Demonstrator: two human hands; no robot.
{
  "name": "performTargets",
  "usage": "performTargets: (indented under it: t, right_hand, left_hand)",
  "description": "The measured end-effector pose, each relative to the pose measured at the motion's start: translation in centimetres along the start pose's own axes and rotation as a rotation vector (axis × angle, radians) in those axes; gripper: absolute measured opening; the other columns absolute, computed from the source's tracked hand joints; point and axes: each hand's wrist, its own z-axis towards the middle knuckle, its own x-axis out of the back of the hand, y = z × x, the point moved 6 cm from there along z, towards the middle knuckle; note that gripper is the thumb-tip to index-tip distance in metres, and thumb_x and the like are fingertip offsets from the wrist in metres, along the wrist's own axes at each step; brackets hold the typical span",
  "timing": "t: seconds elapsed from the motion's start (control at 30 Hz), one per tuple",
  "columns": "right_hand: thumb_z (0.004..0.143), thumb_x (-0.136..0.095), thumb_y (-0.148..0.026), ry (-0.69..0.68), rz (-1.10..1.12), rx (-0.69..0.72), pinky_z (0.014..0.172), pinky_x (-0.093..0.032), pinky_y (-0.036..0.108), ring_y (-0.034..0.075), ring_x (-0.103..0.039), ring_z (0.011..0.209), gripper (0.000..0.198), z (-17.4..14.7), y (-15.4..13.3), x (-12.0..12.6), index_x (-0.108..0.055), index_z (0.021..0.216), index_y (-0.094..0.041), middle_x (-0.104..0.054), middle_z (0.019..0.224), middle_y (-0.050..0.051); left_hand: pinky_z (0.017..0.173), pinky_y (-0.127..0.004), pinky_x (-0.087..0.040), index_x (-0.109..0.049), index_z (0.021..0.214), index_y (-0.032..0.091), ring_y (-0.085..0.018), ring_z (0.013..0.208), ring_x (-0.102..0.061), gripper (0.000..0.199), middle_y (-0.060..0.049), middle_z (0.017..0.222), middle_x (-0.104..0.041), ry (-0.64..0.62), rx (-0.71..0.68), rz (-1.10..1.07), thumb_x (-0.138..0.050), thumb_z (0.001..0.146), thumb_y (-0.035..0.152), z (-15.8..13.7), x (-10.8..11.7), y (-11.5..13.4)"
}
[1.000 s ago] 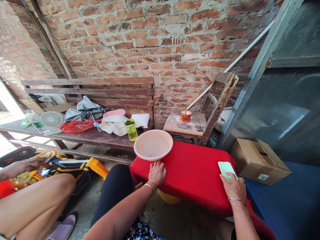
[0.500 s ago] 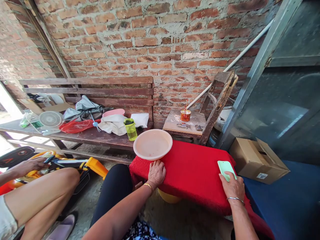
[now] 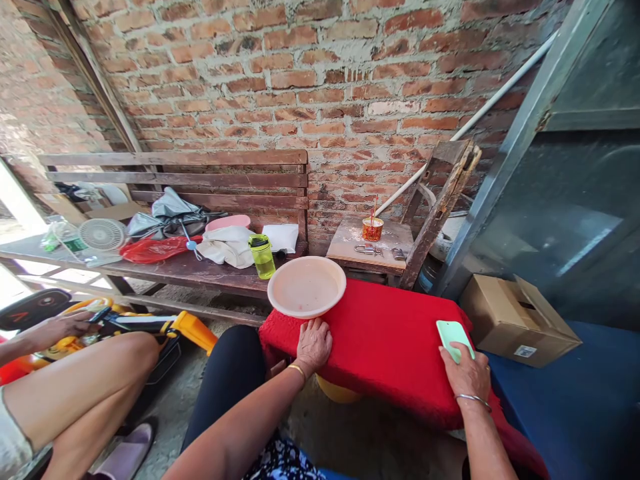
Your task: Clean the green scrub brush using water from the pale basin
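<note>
My left hand (image 3: 315,345) rests on the red cloth (image 3: 390,333), back of the hand up. Its fingers lie on the cloth and their tips reach the near rim of a pale pink plastic basin (image 3: 306,285); whether they touch it I cannot tell. The basin looks to hold a shallow layer of water. At the right end of the cloth, my right hand (image 3: 467,373) grips a smartphone in a mint-green case (image 3: 454,337). The thumb lies over the phone's lower part; the other fingers are mostly hidden.
A wooden bench (image 3: 220,280) along the brick wall carries a green water bottle (image 3: 262,257), a fan (image 3: 103,235) and an umbrella (image 3: 175,213). Behind the cloth stands a chair (image 3: 370,250) with padlocks. A cardboard box (image 3: 517,320) sits right; another person's knee (image 3: 140,350) is left.
The view shifts very slightly. Both hands, the basin and the smartphone keep their places.
</note>
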Motion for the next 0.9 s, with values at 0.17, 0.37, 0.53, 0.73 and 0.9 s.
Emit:
performTargets:
  t: [0.17, 0.37, 0.53, 0.73, 0.9]
  right_hand:
    - [0.089, -0.050, -0.056, 0.002, -0.001, -0.009, 0.080, -0.045, 0.039, 0.029, -0.049, 0.091, 0.049, -0.07, 0.03, 0.05, -0.071, 0.117, -0.022, -0.048, 0.092, 0.009]
    - [0.089, -0.049, -0.057, -0.009, 0.023, -0.033, 0.080, -0.045, 0.039, 0.028, -0.051, 0.090, 0.049, -0.16, 0.13, 0.10, -0.070, 0.119, -0.024, -0.048, 0.094, 0.008]
    - [0.088, -0.050, -0.057, 0.017, 0.037, -0.016, 0.081, -0.044, 0.040, 0.028, -0.051, 0.091, 0.049, -0.26, 0.03, 0.26, -0.071, 0.116, -0.023, -0.050, 0.094, 0.009]
    - [0.087, -0.051, -0.057, 0.037, 0.041, 0.030, 0.083, -0.044, 0.040, 0.030, -0.048, 0.093, 0.049, -0.24, 0.02, 0.55, -0.072, 0.113, -0.021, -0.048, 0.088, 0.009]
    - [0.087, -0.050, -0.057, 0.035, 0.048, 0.041, 0.082, -0.044, 0.040, 0.030, -0.047, 0.091, 0.051, -0.24, 0.05, 0.72, -0.072, 0.114, -0.020, -0.046, 0.084, 0.008]
  left_hand:
    - [0.095, -0.042, -0.038, -0.065, 0.096, 0.022, -0.025, 0.106, -0.056, 0.016, -0.007, 0.105, -0.065, 0.017, -0.009, -0.006, -0.049, 0.097, 0.023, 0.00, -0.07, -0.09]
    - [0.094, -0.041, -0.038, -0.065, 0.096, 0.022, -0.025, 0.106, -0.056, 0.016, -0.007, 0.105, -0.065, 0.021, -0.018, -0.017, -0.049, 0.097, 0.022, -0.03, -0.14, -0.12]
    - [0.095, -0.042, -0.038, -0.065, 0.096, 0.022, -0.025, 0.107, -0.056, 0.014, -0.007, 0.106, -0.066, 0.022, -0.013, -0.021, -0.050, 0.096, 0.022, -0.12, -0.10, -0.11]
    - [0.093, -0.042, -0.038, -0.065, 0.094, 0.022, -0.026, 0.105, -0.056, 0.015, -0.007, 0.103, -0.065, 0.028, -0.014, -0.004, -0.050, 0.096, 0.023, -0.20, -0.27, -0.24]
    - [0.094, -0.041, -0.037, -0.064, 0.096, 0.023, -0.025, 0.105, -0.056, 0.015, -0.006, 0.103, -0.065, 0.034, -0.031, -0.009, -0.049, 0.096, 0.022, -0.28, -0.36, -0.23]
